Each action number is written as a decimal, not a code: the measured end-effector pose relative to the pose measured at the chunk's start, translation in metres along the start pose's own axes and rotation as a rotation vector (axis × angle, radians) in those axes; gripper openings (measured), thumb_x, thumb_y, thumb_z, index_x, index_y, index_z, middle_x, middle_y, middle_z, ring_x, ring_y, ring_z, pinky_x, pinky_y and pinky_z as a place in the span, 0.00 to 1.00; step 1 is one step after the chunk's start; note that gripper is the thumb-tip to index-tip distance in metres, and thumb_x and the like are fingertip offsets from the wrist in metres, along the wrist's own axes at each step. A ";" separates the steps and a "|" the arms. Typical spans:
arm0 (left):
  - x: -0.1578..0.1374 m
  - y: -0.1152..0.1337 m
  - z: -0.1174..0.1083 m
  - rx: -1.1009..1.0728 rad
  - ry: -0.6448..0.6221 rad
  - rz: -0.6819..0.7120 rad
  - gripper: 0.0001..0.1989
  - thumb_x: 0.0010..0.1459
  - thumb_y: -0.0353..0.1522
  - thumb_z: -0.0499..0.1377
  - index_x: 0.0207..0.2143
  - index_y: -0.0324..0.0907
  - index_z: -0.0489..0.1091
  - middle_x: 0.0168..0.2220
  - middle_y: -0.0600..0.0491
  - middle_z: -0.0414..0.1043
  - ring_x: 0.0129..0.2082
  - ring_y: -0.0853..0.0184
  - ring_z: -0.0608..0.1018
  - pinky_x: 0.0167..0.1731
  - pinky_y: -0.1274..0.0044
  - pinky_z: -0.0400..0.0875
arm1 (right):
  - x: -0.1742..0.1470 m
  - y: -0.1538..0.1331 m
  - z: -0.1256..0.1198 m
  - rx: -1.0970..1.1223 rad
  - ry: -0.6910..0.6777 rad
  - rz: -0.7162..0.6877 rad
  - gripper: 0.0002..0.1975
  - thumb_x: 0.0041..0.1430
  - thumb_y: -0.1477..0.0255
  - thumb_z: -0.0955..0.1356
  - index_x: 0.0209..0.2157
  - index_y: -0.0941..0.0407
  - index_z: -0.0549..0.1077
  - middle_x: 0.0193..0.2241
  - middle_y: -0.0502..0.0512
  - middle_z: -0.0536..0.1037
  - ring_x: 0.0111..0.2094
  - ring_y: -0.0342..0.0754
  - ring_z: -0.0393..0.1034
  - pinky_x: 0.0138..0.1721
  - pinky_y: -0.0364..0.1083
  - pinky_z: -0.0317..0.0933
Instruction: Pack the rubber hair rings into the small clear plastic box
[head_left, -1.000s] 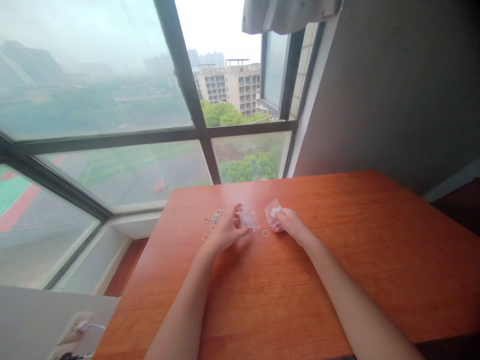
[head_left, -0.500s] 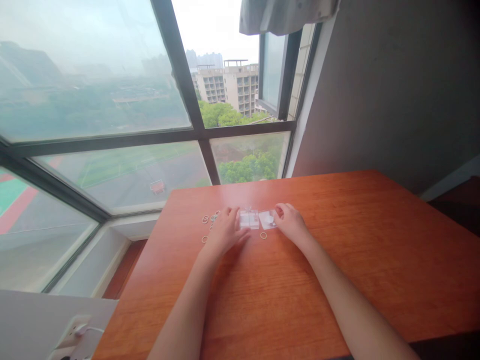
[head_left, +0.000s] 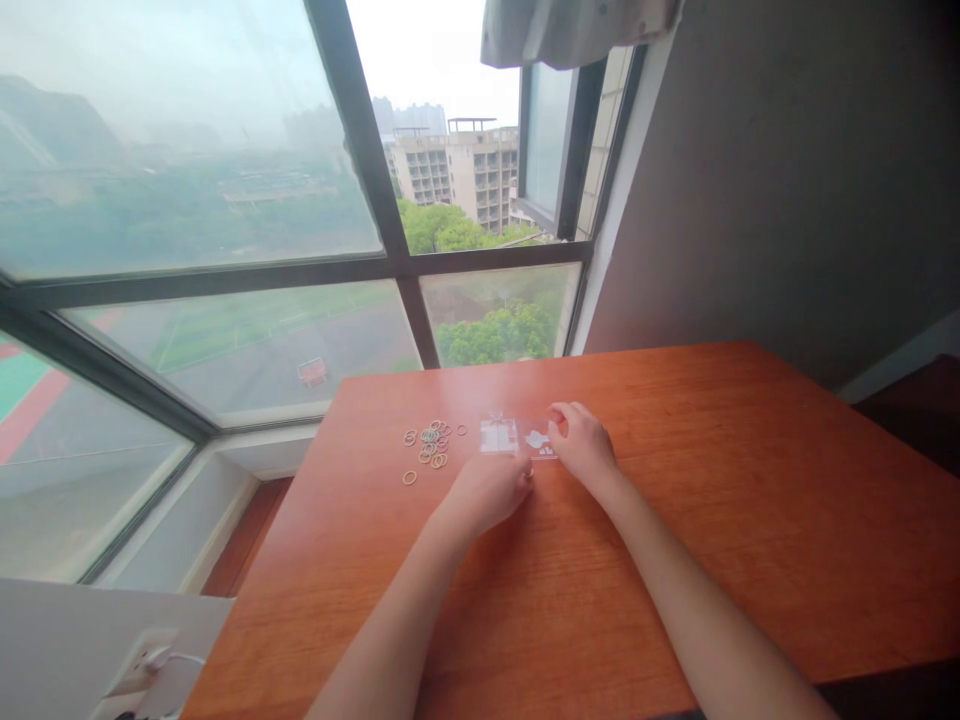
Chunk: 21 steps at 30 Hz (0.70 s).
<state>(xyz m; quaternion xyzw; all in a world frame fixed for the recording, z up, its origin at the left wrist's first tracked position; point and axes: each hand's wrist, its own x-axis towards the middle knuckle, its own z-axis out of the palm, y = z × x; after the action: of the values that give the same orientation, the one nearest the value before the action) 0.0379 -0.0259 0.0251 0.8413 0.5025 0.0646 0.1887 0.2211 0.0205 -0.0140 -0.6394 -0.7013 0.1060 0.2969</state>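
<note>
My left hand [head_left: 491,490] is closed, its fingertips pinching a small pale ring [head_left: 531,472] on the table in front of a clear plastic box. Just beyond that hand stands the clear box [head_left: 499,436], partly covered by my knuckles. Joined or laid right beside it is its flat clear lid [head_left: 538,440], with white reflections on it. My right hand [head_left: 583,440] has thumb and forefinger closed at the lid's right edge. Left of the box lies a loose pile of small rings [head_left: 433,445], pale and greenish, with a few lying apart from it.
The brown wooden table [head_left: 637,560] runs along a large window with dark frames [head_left: 225,278]. A grey wall [head_left: 750,200] rises at the right. At lower left, a plug with a white cord sits in a wall socket [head_left: 146,660].
My left hand has moved right and nearer, from the box's left side to the single ring, uncovering the pile. My right hand stays at the lid, which now looks flatter.
</note>
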 end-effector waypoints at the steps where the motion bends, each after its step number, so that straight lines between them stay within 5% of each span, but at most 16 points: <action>1: 0.000 0.001 0.002 0.001 0.001 -0.009 0.10 0.56 0.37 0.54 0.38 0.46 0.73 0.27 0.49 0.75 0.23 0.66 0.73 0.26 0.76 0.63 | 0.000 0.000 0.000 0.016 0.005 -0.007 0.13 0.57 0.73 0.63 0.43 0.55 0.74 0.38 0.56 0.75 0.37 0.48 0.69 0.40 0.45 0.60; 7: -0.007 -0.004 -0.006 0.039 -0.031 -0.059 0.09 0.54 0.35 0.54 0.29 0.42 0.73 0.23 0.45 0.73 0.21 0.62 0.71 0.25 0.72 0.61 | -0.001 -0.004 0.004 0.106 0.025 -0.074 0.14 0.57 0.74 0.62 0.43 0.56 0.74 0.38 0.55 0.77 0.34 0.47 0.69 0.41 0.45 0.61; 11: -0.017 -0.029 -0.029 0.050 0.022 -0.115 0.06 0.51 0.31 0.54 0.26 0.43 0.70 0.23 0.50 0.72 0.22 0.65 0.71 0.25 0.76 0.59 | -0.002 -0.007 0.004 0.147 0.024 -0.101 0.14 0.57 0.74 0.62 0.43 0.56 0.74 0.38 0.56 0.77 0.34 0.47 0.70 0.41 0.45 0.61; 16: -0.027 -0.081 -0.046 0.012 0.275 -0.356 0.09 0.57 0.34 0.51 0.33 0.43 0.70 0.30 0.52 0.74 0.29 0.65 0.74 0.28 0.76 0.62 | -0.004 -0.009 0.005 0.158 -0.011 -0.111 0.15 0.57 0.73 0.62 0.44 0.56 0.74 0.39 0.56 0.78 0.35 0.48 0.70 0.40 0.45 0.61; 21: -0.026 -0.109 -0.035 0.065 0.330 -0.327 0.18 0.57 0.41 0.54 0.46 0.42 0.71 0.47 0.45 0.69 0.44 0.58 0.74 0.42 0.71 0.68 | -0.005 -0.010 0.005 0.160 -0.017 -0.128 0.14 0.57 0.74 0.62 0.43 0.56 0.75 0.38 0.56 0.78 0.35 0.47 0.70 0.40 0.45 0.61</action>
<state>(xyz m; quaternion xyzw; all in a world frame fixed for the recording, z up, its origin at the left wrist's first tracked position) -0.0743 0.0064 0.0175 0.7324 0.6579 0.1536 0.0848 0.2098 0.0151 -0.0139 -0.5665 -0.7326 0.1479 0.3471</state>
